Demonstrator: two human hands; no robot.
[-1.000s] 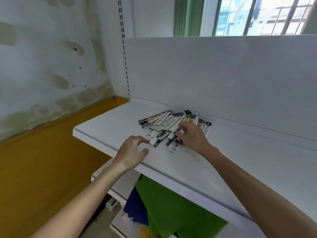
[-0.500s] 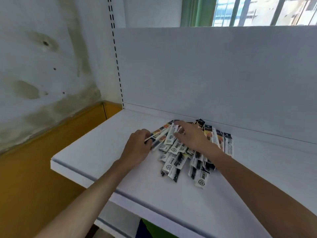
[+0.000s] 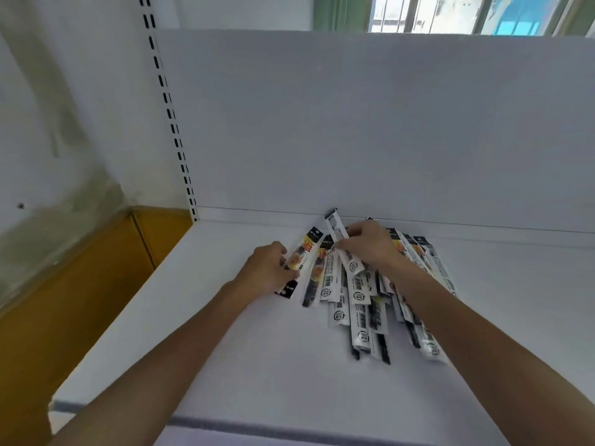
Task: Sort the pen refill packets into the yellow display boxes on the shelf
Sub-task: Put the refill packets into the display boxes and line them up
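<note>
Sorting at an early stage. Pen refill packets, slim glossy sleeves printed black, white and orange, lie heaped on the matte white shelf near its back panel. The left hand grips an orange-printed packet; the right hand pinches a white barcoded packet, apparently raised. No yellow display boxes are visible, so every packet remains unsorted.
</note>
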